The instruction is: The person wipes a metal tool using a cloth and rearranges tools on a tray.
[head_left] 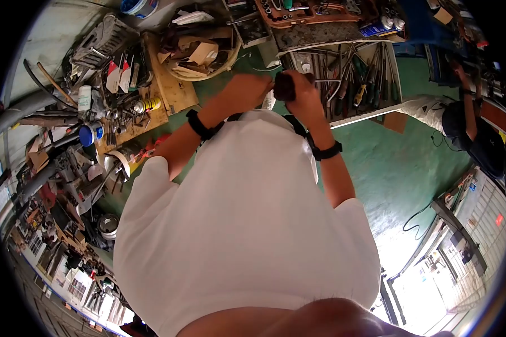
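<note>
My right hand (303,96) is closed around a dark, rounded object (284,87), held in front of my body at waist height. Its exact kind does not show. Close beside it on the left, my left hand (252,90) has its fingers drawn together at the object's near side. What they pinch, if anything, is too small to tell. Just right of my right hand is an open drawer (399,84) holding many screwdrivers and long thin tools (361,84). Both wrists wear black bands.
Left of my hands stands a round tub (230,63) of cardboard scraps beside a wooden bench (171,90) with cans and tools. An orange tool case (320,19) lies above the drawer. Another person (472,126) is at the right, over the green floor (388,163).
</note>
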Available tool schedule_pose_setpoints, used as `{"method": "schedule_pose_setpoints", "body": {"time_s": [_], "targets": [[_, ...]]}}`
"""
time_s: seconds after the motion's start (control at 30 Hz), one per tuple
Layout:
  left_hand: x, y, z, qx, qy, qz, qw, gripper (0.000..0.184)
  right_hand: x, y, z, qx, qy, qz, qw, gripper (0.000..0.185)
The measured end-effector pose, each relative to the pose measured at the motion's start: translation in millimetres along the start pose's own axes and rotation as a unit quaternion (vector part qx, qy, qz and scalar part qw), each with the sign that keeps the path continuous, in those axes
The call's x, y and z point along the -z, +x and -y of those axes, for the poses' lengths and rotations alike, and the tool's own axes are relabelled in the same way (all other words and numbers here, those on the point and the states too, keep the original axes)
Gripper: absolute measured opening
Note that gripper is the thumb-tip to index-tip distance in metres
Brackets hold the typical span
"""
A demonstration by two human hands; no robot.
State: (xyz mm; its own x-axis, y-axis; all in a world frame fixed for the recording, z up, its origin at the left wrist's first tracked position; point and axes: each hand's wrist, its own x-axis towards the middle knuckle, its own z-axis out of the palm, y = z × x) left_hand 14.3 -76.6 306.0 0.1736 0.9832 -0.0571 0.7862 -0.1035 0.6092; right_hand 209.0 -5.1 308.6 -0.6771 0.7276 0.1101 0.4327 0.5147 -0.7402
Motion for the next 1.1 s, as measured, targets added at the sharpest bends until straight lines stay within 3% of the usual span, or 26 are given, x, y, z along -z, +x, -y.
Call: {"method": "schedule_pose_setpoints", "body": {"time_s": [0.17,0.27,0.33,0.37,0.47,0.6,0.67,0.7,0.83,0.97,1.1], "targets": [[10,-1,-5,0.025,0.037,0.030,0.999,0.028,3,-8,-13,-0.019,0.034,0.017,0.999,0.050],[9,-7,-5,0.031,0.045,0.025,0.998,0.031,4,-23,-44,-0.007,-0.033,0.009,0.999,0.050],[7,-11,-6,0.041,0.050,0.021,0.998,0.032,5,-32,-69,-0.069,-0.095,-0.007,0.993,0.050],[7,-13,-6,0.050,0.044,0.019,0.998,0.033,6,-34,-83,-0.042,-0.079,-0.027,0.996,0.050],[0,-17,-5,0.066,0.038,0.018,0.997,0.034,1,-35,-89,-0.103,-0.095,0.001,0.990,0.044],[-5,-16,-1,0.105,0.066,0.048,0.991,0.033,-20,-26,-75,-0.059,-0.120,-0.014,0.991,0.044],[-8,-17,-1,0.089,0.043,0.036,0.994,0.033,-31,-15,-63,-0.037,-0.037,-0.004,0.999,0.044],[-9,-17,-1,0.071,0.019,0.026,0.997,0.033,-31,-11,-51,-0.023,-0.059,0.038,0.997,0.050],[-13,-15,-3,0.100,0.023,0.057,0.993,0.033,-37,-8,-19,-0.014,-0.008,0.038,0.999,0.047],[-5,-22,-2,0.112,0.021,0.071,0.991,0.035,-34,-18,-43,-0.046,0.049,0.065,0.996,0.046],[11,-29,-11,0.118,0.020,0.043,0.992,0.038,-21,-27,-81,-0.054,-0.024,0.034,0.998,0.047]]}}
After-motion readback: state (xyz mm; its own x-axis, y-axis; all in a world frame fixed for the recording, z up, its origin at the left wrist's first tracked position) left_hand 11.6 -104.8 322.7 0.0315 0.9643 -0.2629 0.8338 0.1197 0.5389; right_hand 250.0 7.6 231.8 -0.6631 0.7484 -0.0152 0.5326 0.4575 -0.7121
